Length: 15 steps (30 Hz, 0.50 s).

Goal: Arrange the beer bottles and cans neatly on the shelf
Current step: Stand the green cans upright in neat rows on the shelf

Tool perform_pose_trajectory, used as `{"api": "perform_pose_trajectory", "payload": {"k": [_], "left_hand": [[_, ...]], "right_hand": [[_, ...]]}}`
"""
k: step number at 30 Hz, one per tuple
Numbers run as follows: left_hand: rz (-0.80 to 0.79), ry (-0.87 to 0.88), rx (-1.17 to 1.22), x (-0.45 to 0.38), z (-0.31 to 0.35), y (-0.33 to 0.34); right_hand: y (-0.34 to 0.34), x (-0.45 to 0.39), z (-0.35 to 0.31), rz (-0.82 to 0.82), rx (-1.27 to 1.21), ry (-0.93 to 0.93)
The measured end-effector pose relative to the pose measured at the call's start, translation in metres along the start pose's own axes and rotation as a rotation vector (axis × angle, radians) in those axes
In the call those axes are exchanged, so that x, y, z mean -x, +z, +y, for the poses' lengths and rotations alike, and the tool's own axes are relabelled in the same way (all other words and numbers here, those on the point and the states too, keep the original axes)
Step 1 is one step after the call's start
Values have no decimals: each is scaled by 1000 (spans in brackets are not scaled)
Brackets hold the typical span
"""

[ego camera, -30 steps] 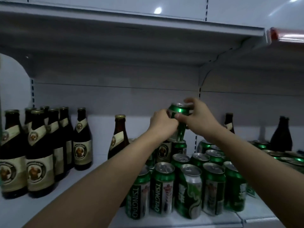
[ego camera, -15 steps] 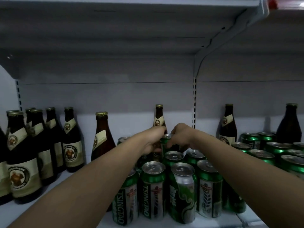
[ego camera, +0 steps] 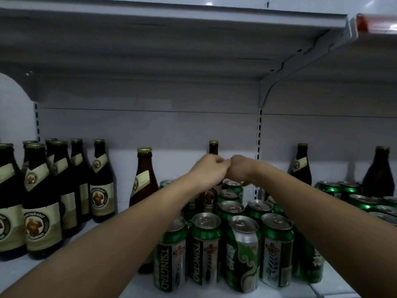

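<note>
well, both hands, left and right, meet clenched round an upright bottle; cans crowd below, open shelf leftward.

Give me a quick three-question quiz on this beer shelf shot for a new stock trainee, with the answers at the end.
1. True or false: the left hand and right hand meet above the back of the green cans.
2. Which stands nearest the hands: A) the bottle behind them, B) the bottle cluster at far left, C) the dark bottle at far right?
3. What word is printed on the two front-left cans?

Key: 1 true; 2 A; 3 TSINGTAO.
</note>
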<state>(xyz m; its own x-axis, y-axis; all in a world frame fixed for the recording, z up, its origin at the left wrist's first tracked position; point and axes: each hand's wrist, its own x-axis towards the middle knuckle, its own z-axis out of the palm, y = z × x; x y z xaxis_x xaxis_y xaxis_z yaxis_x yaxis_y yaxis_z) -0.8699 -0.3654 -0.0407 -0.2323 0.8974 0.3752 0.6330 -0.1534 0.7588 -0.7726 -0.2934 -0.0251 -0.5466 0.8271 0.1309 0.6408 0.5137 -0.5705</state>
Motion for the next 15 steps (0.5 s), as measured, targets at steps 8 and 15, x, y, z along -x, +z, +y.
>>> {"api": "perform_pose_trajectory", "payload": {"k": [8, 15], "left_hand": [[381, 576, 255, 62, 33, -122], [702, 247, 416, 70, -44, -190]], "right_hand": [[18, 10, -54, 8, -125, -196], [55, -9, -74, -65, -26, -216]]}}
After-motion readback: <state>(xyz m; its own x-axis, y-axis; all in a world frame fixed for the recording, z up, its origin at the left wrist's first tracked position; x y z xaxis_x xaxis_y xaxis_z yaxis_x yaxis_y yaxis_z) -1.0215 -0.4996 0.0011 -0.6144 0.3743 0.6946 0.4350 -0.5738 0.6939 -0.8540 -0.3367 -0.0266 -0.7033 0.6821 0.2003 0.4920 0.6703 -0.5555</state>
